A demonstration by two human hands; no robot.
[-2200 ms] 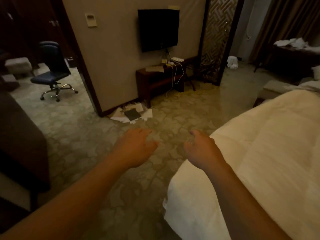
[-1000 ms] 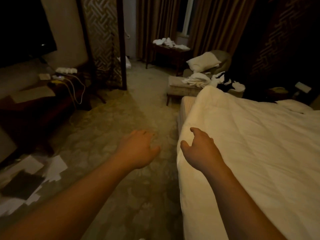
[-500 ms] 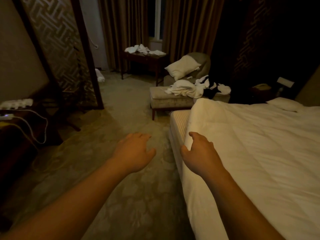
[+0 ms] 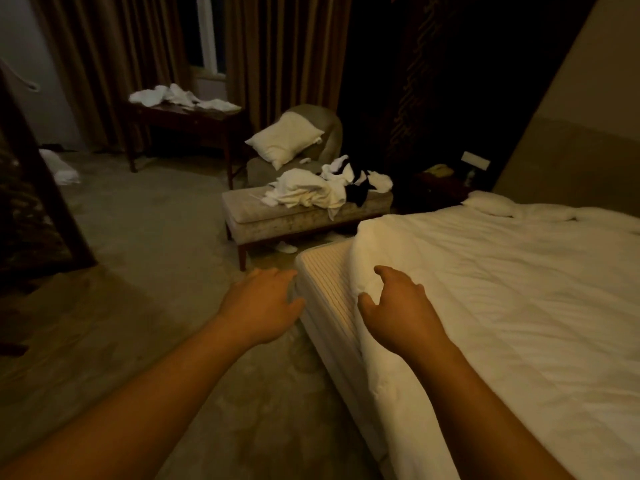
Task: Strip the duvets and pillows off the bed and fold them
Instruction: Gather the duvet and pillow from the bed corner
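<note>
Two hands (image 4: 332,306) over carpet (image 4: 138,271), duvet (image 4: 502,306)

- We note an upholstered bench (image 4: 277,216) on dark wooden legs, standing on the carpet (image 4: 138,306).
- On the bench top we see a heap of white linen (image 4: 304,194), with a black garment (image 4: 356,194) at its far end.
- Behind the bench we find an armchair (image 4: 329,126).
- We see a dark wooden side table (image 4: 187,123) in front of the brown curtains (image 4: 277,46); crumpled white cloths (image 4: 173,95) lie on its top.
- A white bundle (image 4: 59,168) lies on the carpet at far left.
- A white slipper (image 4: 285,247) lies under the bench.
- We note a bedside table (image 4: 440,190) in shadow; the items on it are unclear.
</note>
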